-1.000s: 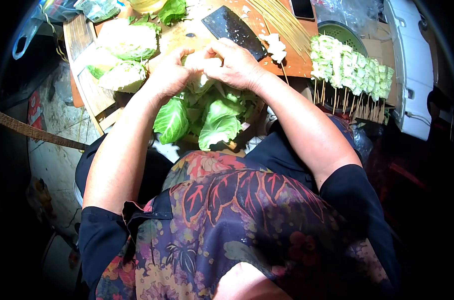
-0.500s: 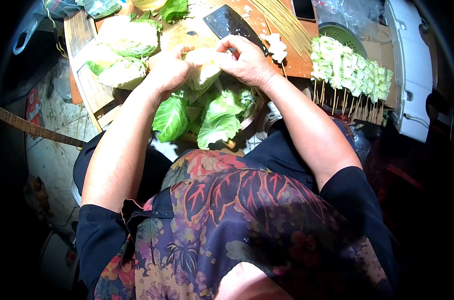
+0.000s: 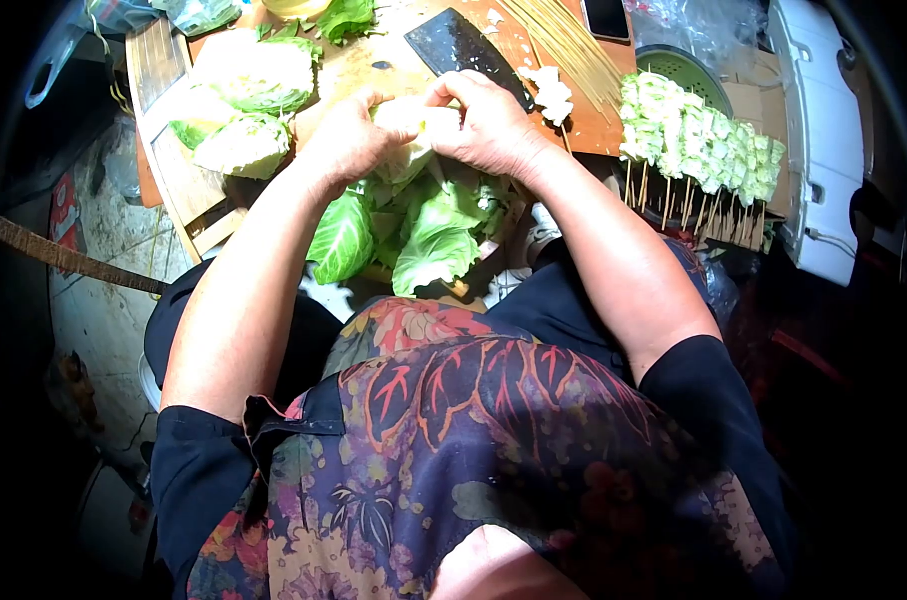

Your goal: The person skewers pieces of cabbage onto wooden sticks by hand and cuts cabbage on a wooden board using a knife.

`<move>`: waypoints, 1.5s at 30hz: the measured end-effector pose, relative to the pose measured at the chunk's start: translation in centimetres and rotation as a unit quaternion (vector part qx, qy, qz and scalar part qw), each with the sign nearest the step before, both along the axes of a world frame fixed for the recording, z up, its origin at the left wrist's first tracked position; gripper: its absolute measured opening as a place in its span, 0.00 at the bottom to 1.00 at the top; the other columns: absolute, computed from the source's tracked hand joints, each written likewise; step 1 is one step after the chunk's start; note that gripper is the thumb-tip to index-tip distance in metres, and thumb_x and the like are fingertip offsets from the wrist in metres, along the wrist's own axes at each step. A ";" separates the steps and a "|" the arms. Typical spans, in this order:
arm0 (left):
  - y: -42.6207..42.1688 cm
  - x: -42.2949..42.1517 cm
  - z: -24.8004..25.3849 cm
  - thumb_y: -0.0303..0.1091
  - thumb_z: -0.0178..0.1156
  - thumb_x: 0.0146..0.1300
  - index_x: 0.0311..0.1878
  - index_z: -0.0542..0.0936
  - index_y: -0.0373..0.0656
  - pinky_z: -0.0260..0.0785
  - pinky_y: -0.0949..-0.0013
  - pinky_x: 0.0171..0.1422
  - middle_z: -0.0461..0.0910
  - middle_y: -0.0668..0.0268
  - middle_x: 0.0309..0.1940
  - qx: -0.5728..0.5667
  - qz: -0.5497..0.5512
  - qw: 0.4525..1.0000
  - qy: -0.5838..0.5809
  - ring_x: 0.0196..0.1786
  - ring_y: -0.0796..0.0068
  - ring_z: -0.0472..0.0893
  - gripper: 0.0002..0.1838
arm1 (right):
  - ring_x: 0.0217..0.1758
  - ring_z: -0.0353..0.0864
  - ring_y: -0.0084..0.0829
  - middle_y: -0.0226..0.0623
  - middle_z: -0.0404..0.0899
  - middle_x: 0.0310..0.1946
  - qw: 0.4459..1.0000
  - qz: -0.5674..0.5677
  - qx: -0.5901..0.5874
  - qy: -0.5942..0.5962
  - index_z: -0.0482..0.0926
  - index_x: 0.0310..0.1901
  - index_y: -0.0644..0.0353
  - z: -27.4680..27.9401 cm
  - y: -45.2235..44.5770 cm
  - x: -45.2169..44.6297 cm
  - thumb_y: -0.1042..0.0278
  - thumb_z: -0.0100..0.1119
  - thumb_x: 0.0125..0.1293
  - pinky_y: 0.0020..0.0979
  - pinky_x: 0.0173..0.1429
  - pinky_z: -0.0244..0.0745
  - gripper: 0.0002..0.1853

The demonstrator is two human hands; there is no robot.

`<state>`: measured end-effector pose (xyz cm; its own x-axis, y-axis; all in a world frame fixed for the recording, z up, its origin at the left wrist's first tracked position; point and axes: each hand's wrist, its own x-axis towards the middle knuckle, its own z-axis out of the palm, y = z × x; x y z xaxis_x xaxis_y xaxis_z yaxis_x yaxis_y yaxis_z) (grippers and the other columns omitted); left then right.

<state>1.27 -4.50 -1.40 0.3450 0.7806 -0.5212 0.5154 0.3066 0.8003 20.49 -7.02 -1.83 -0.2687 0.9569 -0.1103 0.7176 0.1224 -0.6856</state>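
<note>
A pale piece of cabbage (image 3: 406,160) is held between my two hands at the near edge of the table. My left hand (image 3: 352,140) is closed on its left side. From the right, my right hand (image 3: 482,122) grips it with thumb and bent fingers close together. The glare hides exactly how the fingertips meet it. Just below hang loose green cabbage leaves (image 3: 439,240), gathered in a container mostly covered by them. Cut cabbage halves (image 3: 244,145) lie left of my left hand. Beyond my right hand rests a dark cleaver blade (image 3: 464,52).
Bare bamboo skewers (image 3: 564,45) lie at the back right, beside a phone (image 3: 606,18). Skewered cabbage pieces (image 3: 699,145) are stacked at the right, in front of a green strainer (image 3: 684,75). A white foam box (image 3: 816,140) stands farther right.
My right hand has moved slightly left and turned inward, bringing its fingers nearer my left hand over the cabbage piece. The things around are unchanged.
</note>
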 end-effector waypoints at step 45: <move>0.4 4.6 -4.4 0.32 0.61 0.63 0.46 0.77 0.37 0.74 0.72 0.34 0.81 0.65 0.29 0.049 -0.024 0.994 0.090 0.27 0.80 0.78 0.11 | 0.51 0.78 0.50 0.54 0.76 0.47 0.947 -0.173 -0.193 -0.190 0.61 0.60 0.61 1.2 -5.0 3.5 0.66 0.57 0.57 0.44 0.56 0.73 0.29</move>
